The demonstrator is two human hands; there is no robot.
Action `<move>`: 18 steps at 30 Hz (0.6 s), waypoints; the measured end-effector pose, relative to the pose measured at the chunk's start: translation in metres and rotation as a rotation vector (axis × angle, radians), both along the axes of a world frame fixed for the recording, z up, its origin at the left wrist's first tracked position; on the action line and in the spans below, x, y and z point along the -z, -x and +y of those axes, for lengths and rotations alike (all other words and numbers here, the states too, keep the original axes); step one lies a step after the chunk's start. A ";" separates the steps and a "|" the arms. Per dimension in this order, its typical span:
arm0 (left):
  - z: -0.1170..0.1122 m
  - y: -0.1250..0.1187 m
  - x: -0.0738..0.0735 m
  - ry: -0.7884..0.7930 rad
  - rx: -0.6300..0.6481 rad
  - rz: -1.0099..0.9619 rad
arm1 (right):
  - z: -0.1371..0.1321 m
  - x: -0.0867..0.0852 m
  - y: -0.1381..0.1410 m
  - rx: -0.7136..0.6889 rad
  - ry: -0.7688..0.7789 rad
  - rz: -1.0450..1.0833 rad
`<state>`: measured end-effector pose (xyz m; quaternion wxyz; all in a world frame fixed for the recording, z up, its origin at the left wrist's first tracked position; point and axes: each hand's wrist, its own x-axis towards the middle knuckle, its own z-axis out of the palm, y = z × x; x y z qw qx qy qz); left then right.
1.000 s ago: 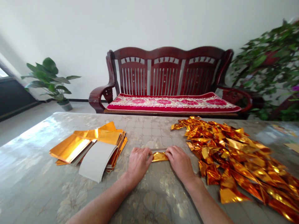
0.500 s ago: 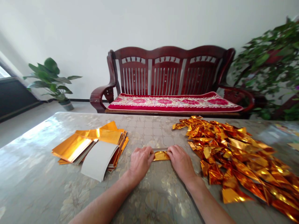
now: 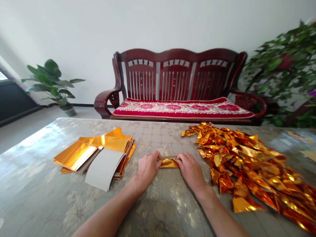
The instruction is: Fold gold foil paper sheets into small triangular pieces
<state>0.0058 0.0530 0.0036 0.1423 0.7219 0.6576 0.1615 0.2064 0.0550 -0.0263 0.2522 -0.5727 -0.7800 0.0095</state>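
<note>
A narrow strip of folded gold foil paper lies on the table between my hands. My left hand pinches its left end with curled fingers. My right hand grips its right end the same way. Both hands rest on the table, which has a shiny patterned cover. To the left lies a stack of flat gold sheets, one turned over with its white back up. A large heap of folded gold pieces spreads to the right.
Beyond the table stands a dark red wooden bench with a red flowered cushion. A potted plant is on the floor at the left, and a large leafy plant is at the right.
Both hands have shifted slightly away from me with the gold strip. The strip looks a little narrower between them.
</note>
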 end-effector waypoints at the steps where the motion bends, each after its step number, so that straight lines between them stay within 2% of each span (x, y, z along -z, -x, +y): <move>1: 0.000 -0.001 -0.002 0.009 -0.009 0.003 | 0.000 0.000 0.000 0.000 0.004 0.005; 8: -0.004 -0.001 -0.003 0.049 -0.056 -0.064 | 0.001 -0.001 -0.001 -0.003 0.036 0.045; 18: 0.001 -0.002 -0.005 0.118 -0.090 0.009 | 0.001 -0.003 -0.001 -0.003 0.036 0.080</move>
